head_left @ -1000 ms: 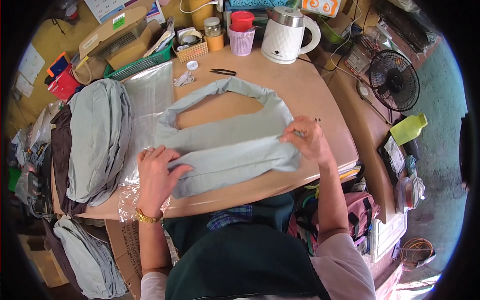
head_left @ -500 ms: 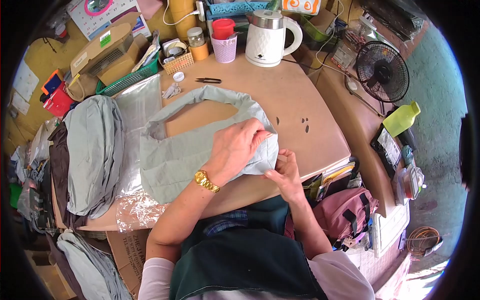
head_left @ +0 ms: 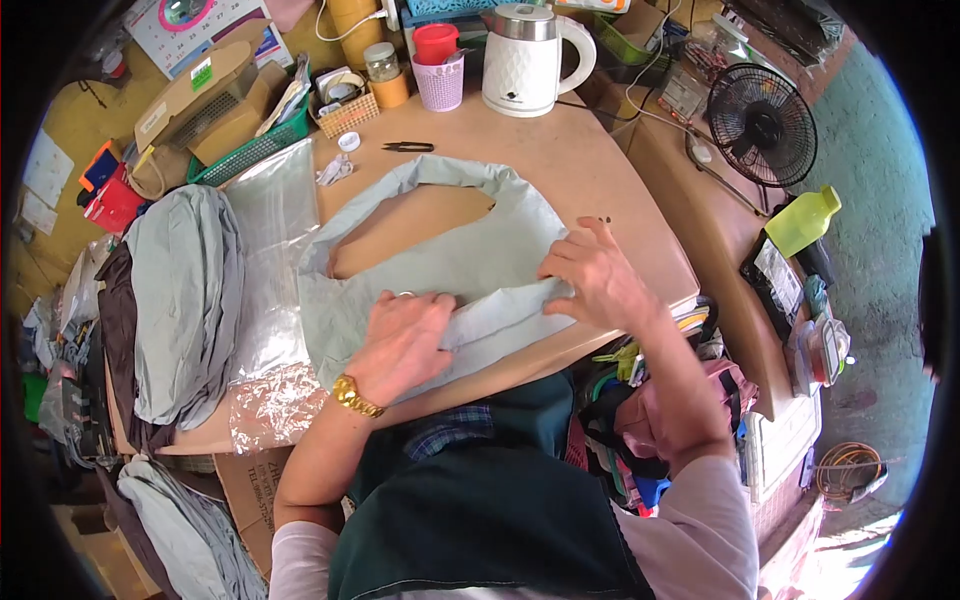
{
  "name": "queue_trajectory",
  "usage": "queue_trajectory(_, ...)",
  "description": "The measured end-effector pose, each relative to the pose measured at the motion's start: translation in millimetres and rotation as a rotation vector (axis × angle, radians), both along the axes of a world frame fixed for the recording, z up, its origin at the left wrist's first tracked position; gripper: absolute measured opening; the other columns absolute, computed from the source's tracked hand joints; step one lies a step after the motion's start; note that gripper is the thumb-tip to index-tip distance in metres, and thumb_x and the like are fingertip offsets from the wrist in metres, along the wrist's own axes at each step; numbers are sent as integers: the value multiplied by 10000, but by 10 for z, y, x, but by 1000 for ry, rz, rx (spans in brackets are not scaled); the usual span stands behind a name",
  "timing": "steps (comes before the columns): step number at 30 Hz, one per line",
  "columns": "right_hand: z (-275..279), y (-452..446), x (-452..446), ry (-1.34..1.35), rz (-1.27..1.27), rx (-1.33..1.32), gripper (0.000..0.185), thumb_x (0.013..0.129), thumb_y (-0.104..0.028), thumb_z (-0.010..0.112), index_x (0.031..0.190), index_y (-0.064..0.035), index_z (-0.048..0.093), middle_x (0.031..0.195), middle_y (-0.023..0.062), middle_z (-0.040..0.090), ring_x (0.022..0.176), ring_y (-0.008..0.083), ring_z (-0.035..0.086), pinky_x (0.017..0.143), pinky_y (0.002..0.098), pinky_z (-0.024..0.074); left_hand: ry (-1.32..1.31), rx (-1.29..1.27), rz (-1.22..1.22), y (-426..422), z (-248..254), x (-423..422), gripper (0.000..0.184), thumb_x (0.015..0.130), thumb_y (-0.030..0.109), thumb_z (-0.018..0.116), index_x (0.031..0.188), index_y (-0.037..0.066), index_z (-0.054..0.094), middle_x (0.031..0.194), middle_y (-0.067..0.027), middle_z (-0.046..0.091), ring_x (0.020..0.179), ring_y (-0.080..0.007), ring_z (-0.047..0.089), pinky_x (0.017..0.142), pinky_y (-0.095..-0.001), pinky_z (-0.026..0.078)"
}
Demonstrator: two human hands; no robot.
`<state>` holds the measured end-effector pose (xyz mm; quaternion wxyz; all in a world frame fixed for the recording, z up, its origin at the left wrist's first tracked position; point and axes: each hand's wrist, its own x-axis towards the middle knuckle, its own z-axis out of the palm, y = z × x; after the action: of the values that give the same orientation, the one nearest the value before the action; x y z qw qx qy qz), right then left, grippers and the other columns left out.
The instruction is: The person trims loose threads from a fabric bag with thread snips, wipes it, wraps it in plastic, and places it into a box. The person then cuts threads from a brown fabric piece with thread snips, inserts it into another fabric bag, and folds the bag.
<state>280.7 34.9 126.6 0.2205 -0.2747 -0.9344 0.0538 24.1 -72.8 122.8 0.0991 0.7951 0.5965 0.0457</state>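
Observation:
A pale grey-green fabric bag (head_left: pixel 470 250) with a wide looped handle lies flat on the table, its loop away from me. Along the near edge, a strip of the cloth is folded over with a seam or crease showing. My left hand (head_left: pixel 405 340), below a gold watch, has its fingers curled on that folded edge near the middle. At the right corner, my right hand (head_left: pixel 595 280) grips the fold between thumb and fingers. Beyond the bag lie small black thread snips (head_left: pixel 408 147).
Clear plastic sheets (head_left: pixel 275 230) and a pile of grey cloth pieces (head_left: pixel 185 300) lie to the left. A white kettle (head_left: pixel 522 65), a purple basket (head_left: pixel 438 82) and a green tray (head_left: pixel 250 150) stand at the back. On the right are a fan (head_left: pixel 762 125) and a yellow-green bottle (head_left: pixel 805 220).
My left hand has moved left and toward me along the bag's near edge. The right hand has shifted up to the corner. That edge now shows a folded strip.

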Motion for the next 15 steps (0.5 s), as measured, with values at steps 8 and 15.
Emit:
queue_trajectory(8,-372,215,16,-249,245,-106,189,640,-35,653,726,-87,494,735,63,553,745,258,586,743,381,420,50,24,170,-582,-166,-620,139,676,20,626,794,79,583,813,-80,609,815,-282,609,727,-419,450)
queue_trajectory(15,-815,219,112,-134,283,148,160,628,-23,581,738,-86,482,729,76,494,693,273,552,672,365,419,-80,195,302,-605,-753,-695,88,710,-15,559,739,61,526,772,-97,563,769,-306,575,684,-412,475)
